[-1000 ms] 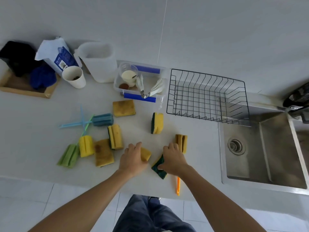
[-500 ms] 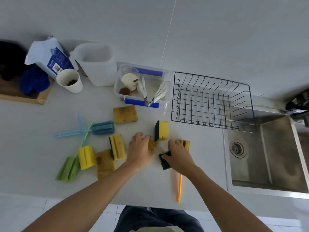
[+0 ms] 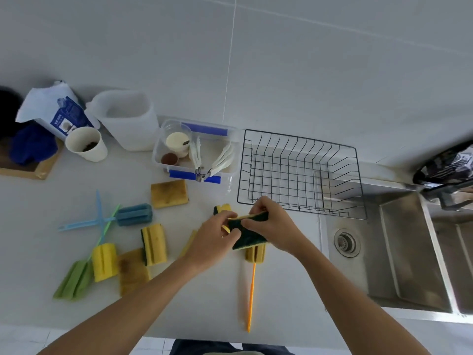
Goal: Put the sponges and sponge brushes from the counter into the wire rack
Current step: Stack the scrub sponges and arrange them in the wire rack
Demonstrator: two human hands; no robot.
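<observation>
My right hand (image 3: 273,224) grips a green-and-yellow sponge (image 3: 247,235), lifted just in front of the empty black wire rack (image 3: 299,140). My left hand (image 3: 212,242) holds a yellow sponge (image 3: 188,244), and its fingertips touch the green sponge's left end. On the counter lie another green-and-yellow sponge (image 3: 222,208), a yellow sponge brush with an orange handle (image 3: 252,290), two tan sponges (image 3: 169,193) (image 3: 133,271), a grooved yellow sponge (image 3: 153,244), a blue sponge brush (image 3: 134,215), a yellow brush head (image 3: 104,262) and a green sponge brush (image 3: 74,280).
Behind the sponges stand a clear plastic box with blue clips (image 3: 194,173), a white jug (image 3: 128,119), a paper cup (image 3: 85,147), a white-and-blue bag (image 3: 56,111) and a wooden tray (image 3: 28,171). A steel sink (image 3: 409,252) lies right of the rack.
Both hands have lifted their sponges off the counter and moved up and right toward the rack's front edge. The orange-handled brush is uncovered.
</observation>
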